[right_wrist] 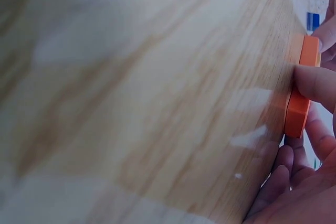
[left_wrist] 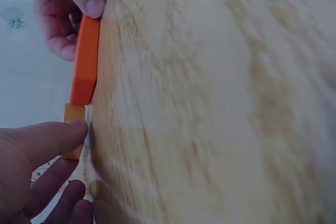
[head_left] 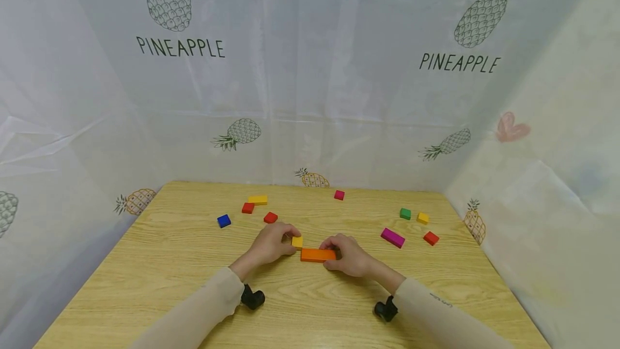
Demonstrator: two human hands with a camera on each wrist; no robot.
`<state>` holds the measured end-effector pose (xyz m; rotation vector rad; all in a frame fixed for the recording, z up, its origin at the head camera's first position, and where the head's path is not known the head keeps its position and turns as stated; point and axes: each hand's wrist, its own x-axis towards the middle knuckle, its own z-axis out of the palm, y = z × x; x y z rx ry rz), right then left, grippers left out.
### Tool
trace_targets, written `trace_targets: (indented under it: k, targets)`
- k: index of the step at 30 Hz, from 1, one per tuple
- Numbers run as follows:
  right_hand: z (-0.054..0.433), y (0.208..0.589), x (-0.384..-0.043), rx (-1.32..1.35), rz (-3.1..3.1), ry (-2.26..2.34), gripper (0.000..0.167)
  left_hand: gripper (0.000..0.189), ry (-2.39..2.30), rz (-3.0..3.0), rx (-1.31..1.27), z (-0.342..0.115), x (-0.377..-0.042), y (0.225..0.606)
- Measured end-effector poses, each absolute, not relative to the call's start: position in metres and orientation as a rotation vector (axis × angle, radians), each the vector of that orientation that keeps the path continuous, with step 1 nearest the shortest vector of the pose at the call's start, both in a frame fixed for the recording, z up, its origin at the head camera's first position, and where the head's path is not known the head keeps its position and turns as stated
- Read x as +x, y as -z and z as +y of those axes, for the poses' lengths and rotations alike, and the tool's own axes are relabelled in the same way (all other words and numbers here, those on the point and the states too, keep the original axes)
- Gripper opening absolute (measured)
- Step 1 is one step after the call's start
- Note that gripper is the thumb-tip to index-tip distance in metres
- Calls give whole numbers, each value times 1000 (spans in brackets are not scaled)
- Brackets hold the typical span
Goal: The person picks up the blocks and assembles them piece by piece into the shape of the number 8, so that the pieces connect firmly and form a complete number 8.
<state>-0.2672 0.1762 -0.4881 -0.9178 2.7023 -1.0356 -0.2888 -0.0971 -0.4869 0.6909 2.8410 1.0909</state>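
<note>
Left hand (head_left: 271,242) pinches a small yellow rectangular block (head_left: 297,242) between thumb and fingers. Right hand (head_left: 350,255) pinches the right end of a long orange rectangular block (head_left: 312,255), lying on the wood-grain table (head_left: 310,306). Left wrist view shows the two blocks end to end; contact cannot be confirmed. Right wrist view shows the thumb pressed against the orange side. Only the head view shows a small green block (head_left: 405,214), beyond the right hand.
</note>
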Motion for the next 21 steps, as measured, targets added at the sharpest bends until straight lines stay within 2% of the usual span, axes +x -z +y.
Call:
trace_targets:
  k: [21]
  targets:
    - [176, 489, -265, -954, 2715, 1031, 21, 31, -1089, 2827, 674, -98, -289, 489]
